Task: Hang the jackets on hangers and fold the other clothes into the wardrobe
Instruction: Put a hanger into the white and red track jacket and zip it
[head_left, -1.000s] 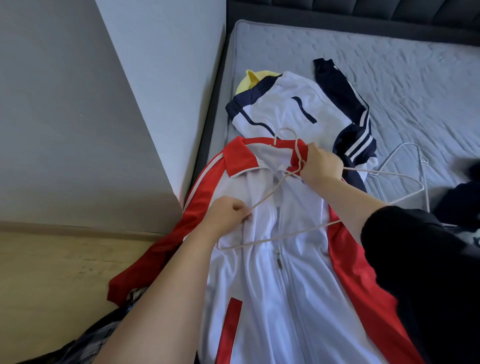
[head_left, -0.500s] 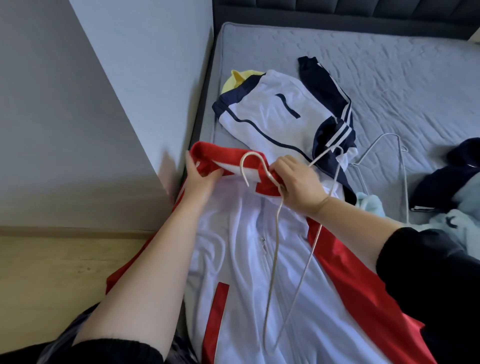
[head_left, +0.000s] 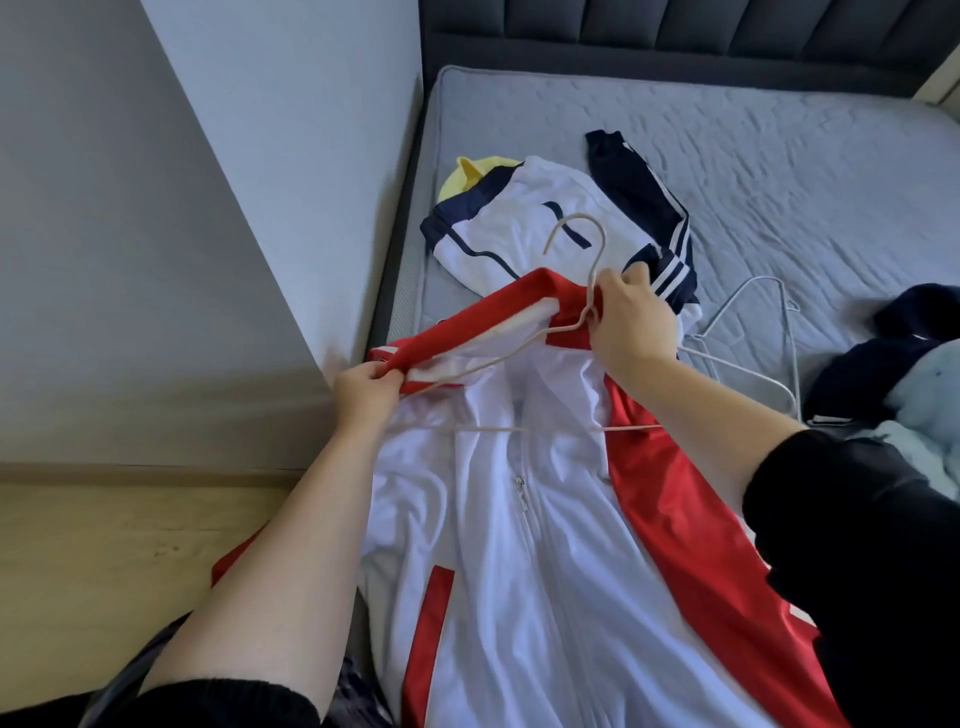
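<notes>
Head view: hanger being seated in a jacket. The red-and-white jacket (head_left: 519, 545) lay front-up on the near left corner of the mattress (head_left: 779, 171), zip open at the top, its lower part trailing toward the person. The left hand (head_left: 363, 387) pinched the red collar edge (head_left: 493, 306), fingers curled, holding the left shoulder open. The right hand (head_left: 631, 322) gripped the neck of the cream hanger (head_left: 592, 280), whose left arm ran under the lifted collar while its bottom bar crossed the open front.

Judged step: threading the shoulders. It would go best with the collar kept raised until the hanger tip reached the shoulder seam. The right arm should then be tucked in likewise, hook centred. The fabric looked slippery and might slide off.

Just beyond lay a navy-and-white jacket (head_left: 545, 228) over a yellow garment (head_left: 462, 174). A spare white hanger (head_left: 787, 343) and a heap of dark and pale-blue clothes (head_left: 914, 364) lay to the right.
</notes>
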